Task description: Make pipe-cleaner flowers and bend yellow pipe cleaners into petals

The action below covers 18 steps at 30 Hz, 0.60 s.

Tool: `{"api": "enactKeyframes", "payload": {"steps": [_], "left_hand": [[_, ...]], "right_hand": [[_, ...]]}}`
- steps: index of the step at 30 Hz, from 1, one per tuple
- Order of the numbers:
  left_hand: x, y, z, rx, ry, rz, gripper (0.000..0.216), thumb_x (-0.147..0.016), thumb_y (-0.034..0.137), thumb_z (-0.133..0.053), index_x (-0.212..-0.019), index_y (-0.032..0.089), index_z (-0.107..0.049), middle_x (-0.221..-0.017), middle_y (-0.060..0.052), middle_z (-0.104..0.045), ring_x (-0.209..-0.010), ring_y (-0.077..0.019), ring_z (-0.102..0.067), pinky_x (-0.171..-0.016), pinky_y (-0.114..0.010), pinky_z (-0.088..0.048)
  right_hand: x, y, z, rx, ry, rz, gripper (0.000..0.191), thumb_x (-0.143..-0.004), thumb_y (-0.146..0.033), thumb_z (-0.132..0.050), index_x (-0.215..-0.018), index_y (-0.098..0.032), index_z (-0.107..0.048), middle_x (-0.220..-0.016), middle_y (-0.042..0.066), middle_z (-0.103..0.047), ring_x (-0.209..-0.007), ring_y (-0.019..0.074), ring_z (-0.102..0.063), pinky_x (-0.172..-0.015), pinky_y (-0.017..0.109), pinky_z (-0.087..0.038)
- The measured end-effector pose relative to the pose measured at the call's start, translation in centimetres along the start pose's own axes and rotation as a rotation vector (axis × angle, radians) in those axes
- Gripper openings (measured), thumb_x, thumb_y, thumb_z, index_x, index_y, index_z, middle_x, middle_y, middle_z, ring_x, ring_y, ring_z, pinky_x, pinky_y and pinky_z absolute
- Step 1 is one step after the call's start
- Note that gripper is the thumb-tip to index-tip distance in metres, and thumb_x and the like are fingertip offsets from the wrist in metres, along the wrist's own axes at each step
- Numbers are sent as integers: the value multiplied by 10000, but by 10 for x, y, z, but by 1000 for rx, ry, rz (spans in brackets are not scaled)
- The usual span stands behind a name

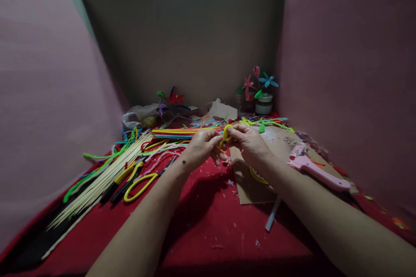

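Observation:
Between my two hands, above the red cloth (208, 207), is a yellow pipe cleaner (227, 133) bent into a loop. My left hand (204, 143) pinches its lower left end, where a bit of orange shows. From the other side my right hand (248, 140) grips the loop between thumb and fingers. Past my left wrist lie yellow-handled scissors (141, 187), their blades partly covered by my forearm. Under my right hand is a piece of cardboard (248, 188), with a yellow ring-shaped thing (258, 176) partly hidden by my forearm.
Thin wooden sticks (104, 177) and yellow-and-black pliers (125, 179) lie at the left. A pink glue gun (320, 173) rests at the right, near a clear glue stick (273, 214). Pipe-cleaner flowers (268, 80) stand at the back. Loose pipe cleaners (175, 132) lie behind my left hand.

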<state>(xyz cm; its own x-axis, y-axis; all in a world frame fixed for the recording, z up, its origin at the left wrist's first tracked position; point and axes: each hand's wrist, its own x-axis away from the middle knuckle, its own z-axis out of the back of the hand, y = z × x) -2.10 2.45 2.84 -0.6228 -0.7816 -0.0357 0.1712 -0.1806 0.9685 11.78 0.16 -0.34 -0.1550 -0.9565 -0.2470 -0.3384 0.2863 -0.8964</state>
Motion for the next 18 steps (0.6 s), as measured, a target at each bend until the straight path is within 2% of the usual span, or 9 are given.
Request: {"api": "enactKeyframes", "payload": {"steps": [6,12,18], "left_hand": [[-1,-1,8,-40,24,67,122,-793,198,-510,-702,123,-482,-598,-28,-620,-422,-122,-599,-318,-177,-434],[1,-1,8,25,-54,44,187,-758,284,-579,-716,115,-511,-639,-45,-634,-447,-128,-609,-324,-177,-429],[0,-3,9,40,-44,16,191,-705,256,-627,-648,125,-501,-477,7,-566,-337,-84,-499,-309,-175,-389]], "right_hand": [[2,1,-4,14,45,12,204,-675,-314,-648,-618,-155,-532,-563,0,-588,-521,103,-530,-546,240,-412],[2,2,-3,47,111,27,223,-656,-323,-659,-610,-159,-516,-535,-25,-557,-477,85,-505,-525,231,-407],[0,3,-2,-135,82,-49,234,-573,-300,-729,-661,-153,-570,-578,-25,-591,-486,82,-514,-520,232,-409]]}}
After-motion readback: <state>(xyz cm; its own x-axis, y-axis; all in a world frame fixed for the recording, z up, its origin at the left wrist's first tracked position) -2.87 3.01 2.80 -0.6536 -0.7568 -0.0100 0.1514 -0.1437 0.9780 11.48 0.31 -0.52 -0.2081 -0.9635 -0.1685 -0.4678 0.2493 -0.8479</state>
